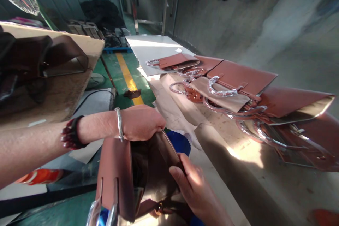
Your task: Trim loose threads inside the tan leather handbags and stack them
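Note:
A brown leather handbag (119, 176) stands open in front of me, its dark inside showing. My left hand (141, 123), with a silver bangle and a dark bead bracelet on the arm, is closed over the bag's far top rim. My right hand (192, 183) grips the near right edge of the opening, fingers curled onto the flap. The bag's plastic-wrapped handles (103, 212) hang at the bottom edge.
Several finished brown handbags (238, 77) with plastic-wrapped handles lie in a row on brown paper (180, 106) along the table to the right. A bench with dark leather pieces (31, 63) stands at left. Between them runs a green floor with a yellow line (128, 76).

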Demonstrator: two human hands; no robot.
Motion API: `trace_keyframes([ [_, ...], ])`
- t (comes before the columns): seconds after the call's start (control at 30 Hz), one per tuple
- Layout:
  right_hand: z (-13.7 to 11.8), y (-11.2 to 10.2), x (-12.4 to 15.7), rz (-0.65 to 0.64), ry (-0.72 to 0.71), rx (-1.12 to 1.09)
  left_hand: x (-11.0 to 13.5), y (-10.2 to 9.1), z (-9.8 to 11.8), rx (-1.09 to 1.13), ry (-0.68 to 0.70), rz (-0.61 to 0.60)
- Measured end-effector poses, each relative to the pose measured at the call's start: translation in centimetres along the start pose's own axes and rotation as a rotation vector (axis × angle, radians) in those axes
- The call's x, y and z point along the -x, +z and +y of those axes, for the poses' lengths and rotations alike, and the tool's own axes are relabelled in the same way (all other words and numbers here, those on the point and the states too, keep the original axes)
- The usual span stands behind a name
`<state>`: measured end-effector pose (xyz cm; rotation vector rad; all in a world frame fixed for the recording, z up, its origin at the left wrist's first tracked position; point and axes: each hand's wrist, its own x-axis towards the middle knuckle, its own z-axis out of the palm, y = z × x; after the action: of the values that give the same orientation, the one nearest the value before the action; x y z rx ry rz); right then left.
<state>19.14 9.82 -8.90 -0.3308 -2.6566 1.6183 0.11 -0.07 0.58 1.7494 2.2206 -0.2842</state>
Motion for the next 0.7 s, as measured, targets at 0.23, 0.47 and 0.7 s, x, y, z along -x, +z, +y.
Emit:
trace_keyframes([
  [0.23, -1.6, -0.4, -2.4, 0.027, -0.036, 0.248, 0.6, -0.4, 0.3, -0.004, 0.017, 0.016],
  [0.47, -0.9, 0.6, -3.1, 0.149, -0.218, 0.428, 1.2, -0.2, 0.1, -0.016, 0.003, 0.085],
  [0.7, -2.7, 0.3, -4.9, 0.081, -0.219, 0.565, 1.6, 0.0, -0.1, 0.008, -0.005, 0.112],
])
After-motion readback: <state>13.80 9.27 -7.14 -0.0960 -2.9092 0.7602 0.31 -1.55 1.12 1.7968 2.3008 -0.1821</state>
